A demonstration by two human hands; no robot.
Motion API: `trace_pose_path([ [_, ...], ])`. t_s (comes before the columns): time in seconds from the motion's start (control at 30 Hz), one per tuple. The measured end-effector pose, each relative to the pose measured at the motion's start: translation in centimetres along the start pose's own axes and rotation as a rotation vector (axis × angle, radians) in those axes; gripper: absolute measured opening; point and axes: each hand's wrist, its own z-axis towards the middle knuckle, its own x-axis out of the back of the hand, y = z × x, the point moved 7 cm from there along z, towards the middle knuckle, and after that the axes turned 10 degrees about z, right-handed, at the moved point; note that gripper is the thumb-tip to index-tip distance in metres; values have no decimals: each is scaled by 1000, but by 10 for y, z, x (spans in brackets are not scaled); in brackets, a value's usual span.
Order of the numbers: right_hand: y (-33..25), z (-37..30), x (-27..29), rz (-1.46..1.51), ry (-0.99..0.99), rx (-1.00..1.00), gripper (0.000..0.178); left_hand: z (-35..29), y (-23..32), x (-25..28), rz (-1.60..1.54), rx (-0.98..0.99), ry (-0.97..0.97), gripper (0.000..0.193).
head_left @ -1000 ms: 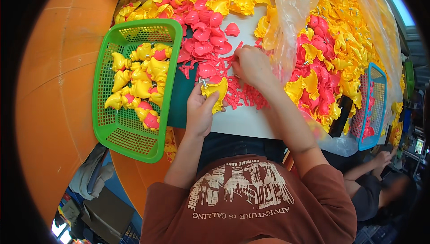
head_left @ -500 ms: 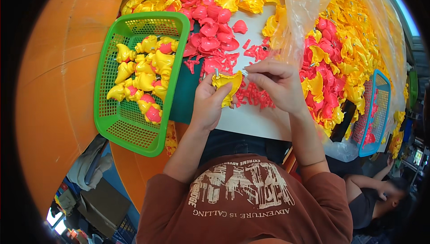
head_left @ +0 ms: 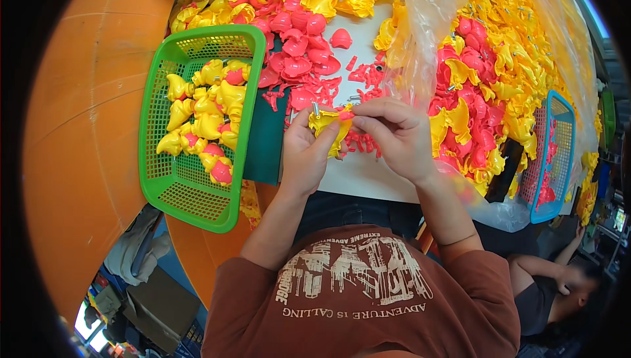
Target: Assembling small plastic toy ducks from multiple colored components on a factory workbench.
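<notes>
My left hand [head_left: 304, 154] is closed around a curved yellow plastic shell [head_left: 327, 126], its hollow side facing up. A metal pin [head_left: 316, 109] stands up at the shell's left end. My right hand [head_left: 399, 138] pinches a small pink plastic piece [head_left: 346, 115] at the shell's right end. Fingers partly hide where piece and shell meet. Just beyond the shell, a few metal pins [head_left: 355, 99] lie on the white tabletop [head_left: 374, 180]. Small pink parts [head_left: 363, 142] are scattered beneath and between my hands.
A green basket [head_left: 190, 210] at left holds several yellow-and-pink assembled pieces [head_left: 209, 121]. Pink shells [head_left: 296, 65] and yellow shells [head_left: 506, 49] heap up at the back and right. Clear plastic sheeting [head_left: 417, 49] hangs among them. A blue basket [head_left: 544, 216] stands at right; another person [head_left: 545, 286] sits beyond.
My right hand has moved slightly left and closer to the shell, and a small pink piece now shows at its fingertips. The left hand keeps its hold on the shell.
</notes>
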Motion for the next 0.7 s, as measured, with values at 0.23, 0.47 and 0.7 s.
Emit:
trace_pose_path([
  [0.23, -33, 5, -19, -537, -148, 431, 12, -4, 3, -1, -18, -11, -35, 22],
  [0.47, -30, 7, -24, -577, -124, 490, 14, -11, 7, -2, -14, -43, -33, 20],
  [0.7, -29, 5, -32, -664, -239, 589, 18, -9, 3, 2, 48, -107, -4, 19],
])
